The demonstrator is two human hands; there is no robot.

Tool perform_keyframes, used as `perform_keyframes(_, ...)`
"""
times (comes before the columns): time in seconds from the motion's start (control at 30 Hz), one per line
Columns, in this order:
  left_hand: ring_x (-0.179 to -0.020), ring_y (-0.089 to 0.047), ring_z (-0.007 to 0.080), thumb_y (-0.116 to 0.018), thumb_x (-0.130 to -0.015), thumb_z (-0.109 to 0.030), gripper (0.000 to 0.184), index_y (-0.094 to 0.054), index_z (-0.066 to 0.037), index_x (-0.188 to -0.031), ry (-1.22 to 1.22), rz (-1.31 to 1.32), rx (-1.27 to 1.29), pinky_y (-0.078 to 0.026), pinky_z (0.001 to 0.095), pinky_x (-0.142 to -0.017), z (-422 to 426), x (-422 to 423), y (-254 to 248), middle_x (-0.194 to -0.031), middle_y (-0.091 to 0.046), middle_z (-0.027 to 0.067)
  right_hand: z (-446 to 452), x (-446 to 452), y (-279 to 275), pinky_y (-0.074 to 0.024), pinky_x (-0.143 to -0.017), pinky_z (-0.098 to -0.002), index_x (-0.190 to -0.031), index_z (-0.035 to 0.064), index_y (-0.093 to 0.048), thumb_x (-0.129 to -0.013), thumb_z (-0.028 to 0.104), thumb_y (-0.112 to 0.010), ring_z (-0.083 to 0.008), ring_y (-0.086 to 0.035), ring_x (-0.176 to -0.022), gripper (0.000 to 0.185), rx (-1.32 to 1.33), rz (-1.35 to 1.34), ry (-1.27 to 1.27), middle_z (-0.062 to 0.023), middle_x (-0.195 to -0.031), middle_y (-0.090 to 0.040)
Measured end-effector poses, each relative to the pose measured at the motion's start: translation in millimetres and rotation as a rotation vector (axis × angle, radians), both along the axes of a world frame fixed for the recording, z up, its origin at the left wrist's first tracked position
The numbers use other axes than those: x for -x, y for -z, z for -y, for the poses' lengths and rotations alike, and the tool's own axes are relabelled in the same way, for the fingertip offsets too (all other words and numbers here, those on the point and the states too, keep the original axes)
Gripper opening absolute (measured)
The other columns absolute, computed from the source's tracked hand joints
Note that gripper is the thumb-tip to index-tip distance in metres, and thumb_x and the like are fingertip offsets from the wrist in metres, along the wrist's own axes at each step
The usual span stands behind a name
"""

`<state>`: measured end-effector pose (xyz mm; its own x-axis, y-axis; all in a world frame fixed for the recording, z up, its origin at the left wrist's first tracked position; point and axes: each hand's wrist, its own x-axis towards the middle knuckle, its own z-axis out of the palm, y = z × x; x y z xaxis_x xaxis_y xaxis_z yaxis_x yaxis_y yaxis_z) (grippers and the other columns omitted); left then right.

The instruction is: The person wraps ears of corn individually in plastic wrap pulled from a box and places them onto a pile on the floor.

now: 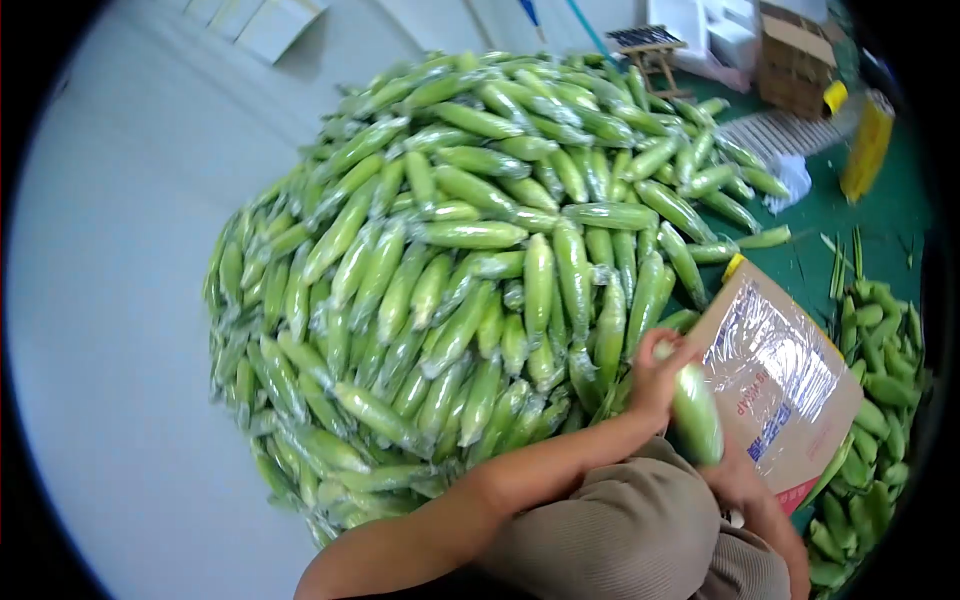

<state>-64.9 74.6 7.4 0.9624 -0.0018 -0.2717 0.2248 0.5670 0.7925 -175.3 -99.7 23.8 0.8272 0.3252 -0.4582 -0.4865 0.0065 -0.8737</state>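
A green ear of corn in its husk (697,415) is tilted over my knees, blurred by motion. My left hand (660,375) is closed at its upper end, fingers curled. Near the lower end is my right hand (735,478), its fingers mostly hidden behind the corn and smeared. Just beyond my hands, a cardboard box (725,345) bears a sheet of shiny clear plastic film (780,365) across its top. To the left rises a large heap of plastic-wrapped ears of corn (470,235).
Unwrapped ears of corn (885,390) lie piled at the right. Farther back are a yellow roll-shaped object (868,145), an open brown carton (795,60), a small stool (650,55) and a crumpled white plastic bag (790,182) on the green floor (800,270).
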Motion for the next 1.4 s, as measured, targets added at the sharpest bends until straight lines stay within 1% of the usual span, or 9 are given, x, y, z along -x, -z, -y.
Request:
perform_keyframes(0.17,-0.099,-0.071,0.0192,-0.079,-0.092,-0.014,0.046,-0.058,-0.001,-0.131,0.101,0.201,0.218,-0.058,0.0336,-0.085,9.0,-8.9,-56.4,-0.114,-0.071,0.0085,-35.5,-77.4,-109.8,-0.0536,-0.061,-0.0289,-0.149,0.0007,-0.041,-0.072,0.003,-0.085,-0.0167,-0.064,-0.077,0.089,0.344,0.331,-0.035,-0.0076,-0.101,-0.066)
perform_keyframes(0.3,-0.081,-0.071,0.0229,-0.076,-0.093,-0.022,0.024,-0.069,-0.006,-0.11,-0.076,0.097,0.178,-0.059,0.0387,-0.073,-103.4,-60.1,-116.7,-0.095,-0.071,0.0108,-6.8,-56.1,-104.6,-0.0513,-0.107,-0.0427,-0.167,0.0035,-0.023,-0.075,0.014,-0.095,-0.0314,-0.062,-0.129,0.117,0.596,0.798,-0.458,-0.022,-0.146,-0.057)
perform_keyframes(0.53,-0.124,-0.058,0.0308,-0.064,-0.101,-0.054,0.059,-0.053,-0.009,-0.138,-0.741,0.093,-0.039,-0.048,0.0586,-0.106,-389.3,-189.3,-339.8,-0.123,-0.063,0.0128,19.0,-5.9,-109.1,-0.0579,-0.093,-0.035,-0.157,0.0015,-0.044,-0.097,0.017,-0.079,-0.0229,-0.072,-0.11,0.071,0.629,0.311,-0.506,-0.0178,-0.13,-0.07)
perform_keyframes(0.67,-0.103,-0.056,0.013,-0.055,-0.112,-0.028,0.023,-0.06,-0.006,-0.113,-0.149,0.861,-0.567,-0.046,0.0359,-0.097,-261.6,-70.6,-231.3,-0.102,-0.062,0.0014,60.5,-3.0,-87.4,-0.0571,-0.094,-0.034,-0.154,0.0021,-0.05,-0.098,0.023,-0.077,-0.02,-0.071,-0.109,0.065,0.624,0.276,-0.4,-0.0159,-0.129,-0.071)
perform_keyframes(0.77,-0.151,-0.042,0.0245,-0.05,-0.111,-0.05,0.068,-0.042,-0.004,-0.161,0.518,0.982,-0.825,-0.027,0.0382,-0.126,-159.5,52.7,-113.4,-0.163,-0.047,0.0102,73.7,8.1,-99.1,-0.0552,-0.097,-0.033,-0.145,0.0009,-0.06,-0.102,0.025,-0.073,-0.0188,-0.07,-0.111,0.051,0.683,0.314,-0.229,-0.0137,-0.125,-0.074)
perform_keyframes(0.83,-0.148,-0.042,0.0223,-0.043,-0.107,-0.067,0.083,-0.039,-0.005,-0.163,0.993,0.481,-0.104,-0.029,0.037,-0.124,-138.8,72.9,-75.7,-0.162,-0.046,0.0102,69.9,25.9,-110.9,-0.0536,-0.1,-0.033,-0.137,-0.0031,-0.065,-0.104,0.024,-0.069,-0.0189,-0.07,-0.113,0.043,0.569,0.281,-0.164,-0.013,-0.124,-0.075)
perform_keyframes(1.07,-0.144,-0.046,0.021,-0.05,-0.109,-0.056,0.07,-0.044,-0.009,-0.161,1.322,0.195,-0.235,-0.034,0.0371,-0.121,-93.2,51.6,-60.1,-0.158,-0.052,0.01,75.8,137.5,-58.8,-0.0509,-0.107,-0.0388,-0.144,-0.0007,-0.054,-0.104,0.027,-0.068,-0.0255,-0.062,-0.127,0.051,-0.1,0.072,0.151,-0.0132,-0.134,-0.062)
perform_keyframes(1.27,-0.148,-0.044,0.0308,-0.077,-0.095,-0.04,0.081,-0.041,-0.012,-0.162,1.097,1.301,-0.364,-0.037,0.0429,-0.121,60.5,48.9,-67.7,-0.167,-0.036,0.0185,45.7,87.5,-58.7,-0.0482,-0.111,-0.0434,-0.158,0.0101,-0.038,-0.103,0.034,-0.068,-0.0293,-0.054,-0.137,0.067,-0.056,0.413,0.433,-0.0133,-0.155,-0.041)
perform_keyframes(1.4,-0.157,-0.029,0.035,-0.089,-0.084,-0.035,0.094,-0.042,-0.012,-0.162,1.306,1.142,-0.488,-0.03,0.0443,-0.125,76.1,57.0,-78.0,-0.171,-0.024,0.0247,40.6,75.6,-65.6,-0.0465,-0.113,-0.0465,-0.167,0.0173,-0.027,-0.103,0.038,-0.069,-0.0318,-0.048,-0.144,0.079,0.105,0.484,0.453,-0.0134,-0.168,-0.028)
